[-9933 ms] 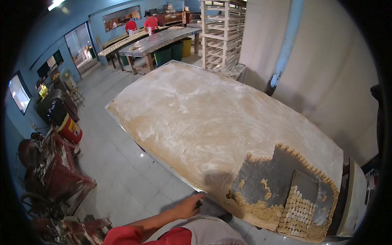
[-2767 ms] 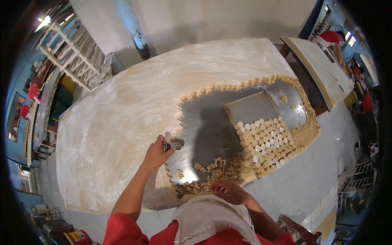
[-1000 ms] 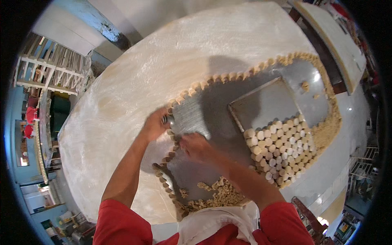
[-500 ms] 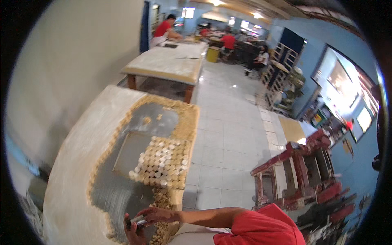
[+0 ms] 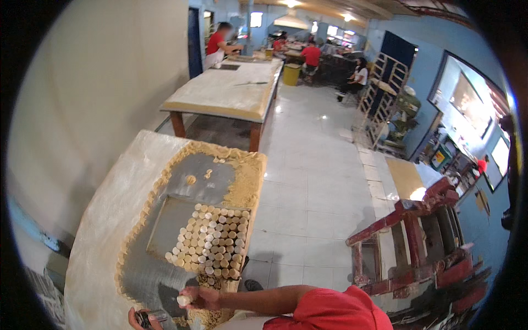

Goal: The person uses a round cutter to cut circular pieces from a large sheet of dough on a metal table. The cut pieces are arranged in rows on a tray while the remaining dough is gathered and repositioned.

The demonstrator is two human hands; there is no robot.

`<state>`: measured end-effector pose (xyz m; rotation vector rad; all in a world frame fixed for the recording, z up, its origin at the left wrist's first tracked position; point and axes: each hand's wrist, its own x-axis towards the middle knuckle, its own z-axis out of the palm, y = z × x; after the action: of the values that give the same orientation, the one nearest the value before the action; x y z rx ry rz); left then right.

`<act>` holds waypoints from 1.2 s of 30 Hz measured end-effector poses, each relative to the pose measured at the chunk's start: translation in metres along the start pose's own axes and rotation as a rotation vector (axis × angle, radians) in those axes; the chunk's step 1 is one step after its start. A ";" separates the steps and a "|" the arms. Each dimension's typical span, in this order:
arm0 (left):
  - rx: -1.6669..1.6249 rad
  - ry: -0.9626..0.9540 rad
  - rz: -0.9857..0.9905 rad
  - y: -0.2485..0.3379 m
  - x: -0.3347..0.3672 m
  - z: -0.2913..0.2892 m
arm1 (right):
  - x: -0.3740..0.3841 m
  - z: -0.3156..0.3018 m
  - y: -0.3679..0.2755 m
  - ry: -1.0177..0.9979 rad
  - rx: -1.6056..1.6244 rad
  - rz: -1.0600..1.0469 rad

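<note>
My right hand (image 5: 202, 297) reaches over the near end of the floured table (image 5: 104, 220) and pinches a small pale dough round (image 5: 183, 300). My left hand (image 5: 137, 318) shows only partly at the bottom edge, closed around a small metal cutter (image 5: 156, 315). Just beyond my hands a metal tray (image 5: 165, 225) carries several rows of cut dough rounds (image 5: 215, 239). A thin dough sheet (image 5: 245, 181) rings the bare grey patch where pieces were cut out.
A red metal rack (image 5: 410, 247) stands on the white tiled floor to the right. A second long floured table (image 5: 231, 91) lies ahead, with people in red shirts working behind it. A white shelf rack (image 5: 385, 104) stands by the blue wall.
The view has swung toward the room and aisle. My right hand now holds a dough round near the table's end, and my left hand has dropped to the bottom edge with the cutter.
</note>
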<state>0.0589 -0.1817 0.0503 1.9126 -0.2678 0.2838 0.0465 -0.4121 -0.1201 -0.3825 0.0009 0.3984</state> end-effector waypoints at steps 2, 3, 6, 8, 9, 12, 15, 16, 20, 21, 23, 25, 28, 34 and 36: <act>-0.015 -0.091 -0.148 -0.002 0.003 0.011 | 0.008 -0.013 -0.034 -0.217 -0.312 -0.221; -0.024 -0.108 -0.253 -0.003 -0.002 0.019 | 0.010 -0.021 -0.056 -0.151 -0.559 -0.311; 0.132 -0.161 -0.352 0.007 -0.039 0.047 | 0.013 -0.041 -0.145 -0.152 -0.506 -0.175; 0.055 -0.213 -0.518 0.023 -0.065 0.064 | 0.046 -0.047 -0.212 -0.157 -0.837 -0.396; 0.115 -0.187 -0.508 0.032 -0.072 0.072 | 0.057 -0.054 -0.255 -0.019 -0.803 -0.069; 0.115 -0.092 -0.498 0.055 -0.079 0.090 | 0.109 -0.070 -0.328 0.252 -1.584 -0.256; 0.033 0.055 -0.700 0.070 -0.077 0.095 | 0.145 -0.095 -0.348 0.128 -1.887 -0.354; 0.020 0.090 -0.652 0.073 -0.078 0.095 | 0.156 -0.102 -0.348 0.070 -1.964 -0.269; 0.012 0.224 -0.631 0.078 -0.088 0.095 | 0.180 -0.120 -0.350 -0.386 -2.095 0.202; 0.006 0.247 -0.623 0.078 -0.091 0.096 | 0.183 -0.122 -0.354 -0.362 -2.057 0.238; -0.004 0.250 -0.621 0.078 -0.094 0.097 | 0.187 -0.125 -0.362 -0.338 -2.100 0.193; 0.007 0.233 -0.614 0.077 -0.090 0.096 | 0.189 -0.129 -0.368 -0.190 -2.199 0.166; 0.089 0.136 -0.594 0.075 -0.077 0.086 | 0.191 -0.141 -0.372 -0.285 -2.288 0.201; 0.428 -0.266 -0.656 0.062 -0.053 0.036 | 0.173 -0.142 -0.375 -0.212 -2.077 0.152; 0.386 -0.250 -0.708 0.043 -0.043 0.023 | 0.151 -0.116 -0.352 -0.004 -2.128 -0.130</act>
<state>0.0059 -0.2164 0.0665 2.2883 0.3296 -0.4069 0.3273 -0.6968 -0.1112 -2.4596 -0.4835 0.1173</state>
